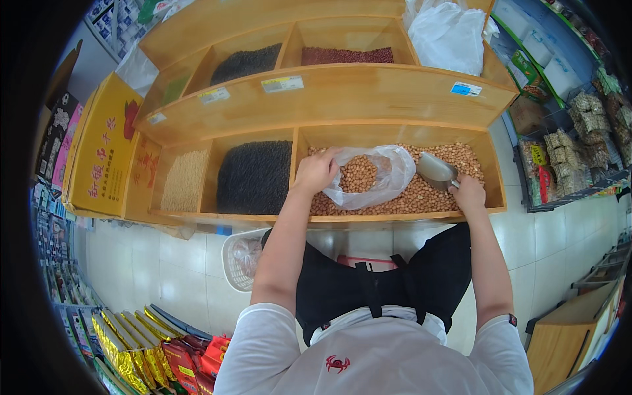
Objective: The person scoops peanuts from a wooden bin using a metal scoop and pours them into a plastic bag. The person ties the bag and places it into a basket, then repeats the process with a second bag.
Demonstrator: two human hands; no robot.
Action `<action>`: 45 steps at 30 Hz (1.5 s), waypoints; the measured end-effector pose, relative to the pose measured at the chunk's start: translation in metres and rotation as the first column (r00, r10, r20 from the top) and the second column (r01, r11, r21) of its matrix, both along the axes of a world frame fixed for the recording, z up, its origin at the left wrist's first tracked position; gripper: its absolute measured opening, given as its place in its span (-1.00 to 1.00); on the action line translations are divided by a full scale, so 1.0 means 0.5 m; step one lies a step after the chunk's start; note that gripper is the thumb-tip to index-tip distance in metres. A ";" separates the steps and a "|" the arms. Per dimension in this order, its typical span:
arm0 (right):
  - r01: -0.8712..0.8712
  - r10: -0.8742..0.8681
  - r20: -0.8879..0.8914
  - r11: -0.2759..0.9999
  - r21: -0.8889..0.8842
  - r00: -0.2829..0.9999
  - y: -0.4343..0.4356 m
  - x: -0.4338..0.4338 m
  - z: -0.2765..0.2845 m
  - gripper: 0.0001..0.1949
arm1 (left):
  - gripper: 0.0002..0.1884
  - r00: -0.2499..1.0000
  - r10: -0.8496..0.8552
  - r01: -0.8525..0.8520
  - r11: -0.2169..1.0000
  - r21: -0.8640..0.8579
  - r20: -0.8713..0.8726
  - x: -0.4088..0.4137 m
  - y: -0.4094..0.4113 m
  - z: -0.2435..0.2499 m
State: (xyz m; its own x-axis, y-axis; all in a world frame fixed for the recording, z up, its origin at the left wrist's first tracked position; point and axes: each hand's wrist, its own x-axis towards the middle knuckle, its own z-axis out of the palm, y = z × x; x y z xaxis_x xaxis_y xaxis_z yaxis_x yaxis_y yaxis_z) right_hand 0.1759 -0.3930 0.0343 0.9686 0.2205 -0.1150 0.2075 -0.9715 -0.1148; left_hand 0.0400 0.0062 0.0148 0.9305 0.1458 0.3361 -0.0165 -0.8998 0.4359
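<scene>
A translucent plastic bag (390, 182) lies open-mouthed on the light brown peanuts or beans (434, 200) in the right compartment of a wooden bin. Some of the same brown pieces show inside the bag. My left hand (318, 170) grips the bag's left rim. To the right of the bag, my right hand (468, 191) is closed around the handle of a metal scoop (437, 170), whose bowl points left towards the bag and rests on the pieces.
Black beans (254, 177) and pale grain (183, 180) fill neighbouring compartments. The raised back tier holds dark beans (247, 64), red beans (345, 55) and white plastic bags (447, 37). A yellow carton (101, 153) stands left; a white basket (237, 261) is below the bin's front edge.
</scene>
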 end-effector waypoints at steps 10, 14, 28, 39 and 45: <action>0.133 -0.074 -0.168 0.918 0.374 0.983 -0.024 0.031 -0.076 -0.67 | -0.68 0.999 0.024 -0.023 1.000 0.014 -0.048 -0.002 0.004 0.001; 0.209 -0.091 -0.254 0.847 0.489 0.963 -0.063 0.068 -0.137 -0.66 | -0.67 1.000 0.008 -0.008 1.000 0.016 -0.018 0.004 -0.003 0.013; 0.105 -0.113 -0.028 0.761 0.640 0.993 -0.030 0.005 -0.049 -0.69 | -0.66 0.999 -0.031 0.031 0.999 0.011 0.043 0.002 -0.002 -0.001; -0.217 0.192 0.225 0.972 0.093 0.955 0.104 -0.185 0.316 -0.75 | -0.68 1.000 -0.006 0.006 1.000 0.019 -0.011 -0.001 0.000 0.000; -0.274 0.272 0.154 0.962 -0.006 0.950 0.107 -0.201 0.311 -0.76 | -0.71 0.999 -0.025 0.025 1.000 0.006 0.039 0.002 0.004 -0.014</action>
